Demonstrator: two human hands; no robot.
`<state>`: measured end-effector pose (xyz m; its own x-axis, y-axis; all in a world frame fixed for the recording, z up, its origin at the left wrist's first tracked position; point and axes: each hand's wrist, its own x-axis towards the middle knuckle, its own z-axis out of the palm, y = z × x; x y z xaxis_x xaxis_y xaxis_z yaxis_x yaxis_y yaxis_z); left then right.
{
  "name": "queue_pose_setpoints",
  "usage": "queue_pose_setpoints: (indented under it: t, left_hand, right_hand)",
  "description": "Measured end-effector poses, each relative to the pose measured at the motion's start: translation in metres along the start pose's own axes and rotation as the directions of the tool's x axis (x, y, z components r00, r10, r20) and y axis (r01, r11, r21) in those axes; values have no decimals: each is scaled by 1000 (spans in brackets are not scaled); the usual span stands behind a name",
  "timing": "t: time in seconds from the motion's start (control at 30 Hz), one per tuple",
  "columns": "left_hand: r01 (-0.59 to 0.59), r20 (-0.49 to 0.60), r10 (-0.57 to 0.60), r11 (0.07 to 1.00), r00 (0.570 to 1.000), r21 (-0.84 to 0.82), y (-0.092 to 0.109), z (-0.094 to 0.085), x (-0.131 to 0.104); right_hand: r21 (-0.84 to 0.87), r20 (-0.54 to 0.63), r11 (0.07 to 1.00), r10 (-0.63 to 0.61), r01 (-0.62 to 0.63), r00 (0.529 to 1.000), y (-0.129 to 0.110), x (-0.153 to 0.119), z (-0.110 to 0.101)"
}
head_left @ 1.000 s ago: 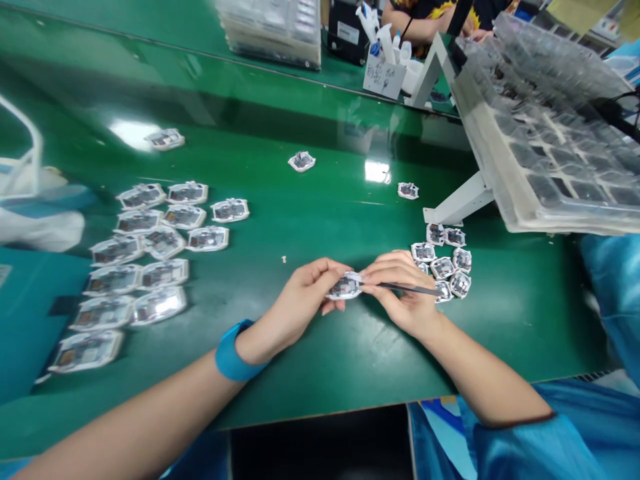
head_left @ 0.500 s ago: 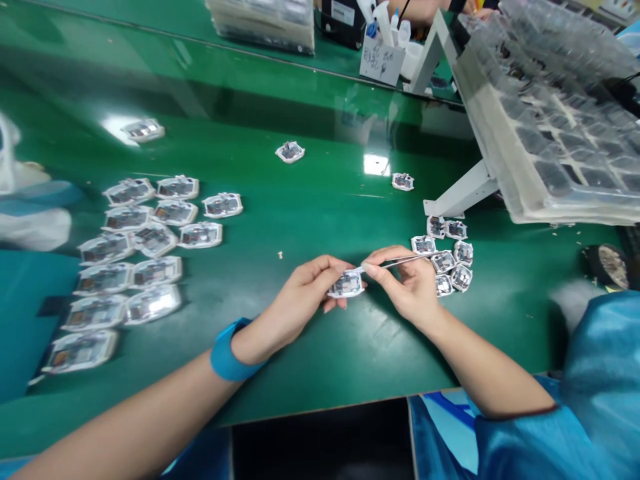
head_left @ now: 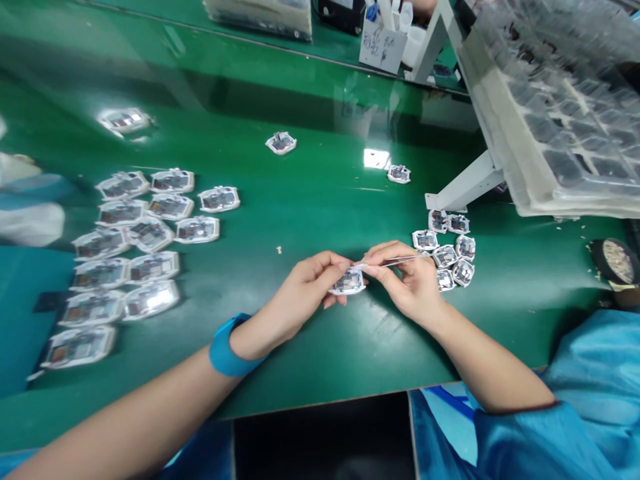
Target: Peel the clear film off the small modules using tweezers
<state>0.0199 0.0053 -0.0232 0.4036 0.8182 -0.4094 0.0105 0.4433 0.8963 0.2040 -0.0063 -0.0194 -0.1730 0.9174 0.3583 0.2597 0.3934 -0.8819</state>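
Observation:
My left hand [head_left: 320,280] is closed on a small white-rimmed electronic module [head_left: 349,282], its circuit parts facing up. Between the thumb and fingers of my right hand [head_left: 407,277] is a pair of thin metal tweezers [head_left: 397,260], lying nearly level. The right fingertips meet the module's upper right edge, where a small pale piece shows; its kind is too small to tell. Just right of that hand lies a cluster of similar modules [head_left: 445,255]. A larger group of modules [head_left: 150,233] lies in rough rows at the left.
A white metal-legged stand [head_left: 473,180] holds a clear compartment tray [head_left: 565,160] at the right. Single modules [head_left: 281,143] lie farther back on the green table [head_left: 300,360]. A labelled white holder [head_left: 383,45] stands behind. At far right is a round dark dish [head_left: 617,260] of pale bits.
The camera view has shifted slightly, so the background sits a little higher. My hands stay together at the module, with the tweezers tilted slightly flatter.

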Motion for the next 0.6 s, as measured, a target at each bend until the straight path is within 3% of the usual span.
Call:
queue_pose_setpoints:
  t: [0.13,0.3,0.47,0.6]
  left_hand:
    - [-12,11,12,1000,1000,22,-1,-1,0]
    - [-33,25,32,999,999,34,-1,-2,0]
    - [1,1,-1,1000,1000,17,3,0,0]
    - [22,-12,-22,999,1000,-47,5,1,-1]
  right_hand:
    - [16,37,1000,-11,10,999,0,0,-1]
    - [44,65,994,95,-98,993,0,2,-1]
    - [11,39,999,50,-51,998,-1,1,0]
    - [156,15,973,172,-172,985,-1,-1,3]
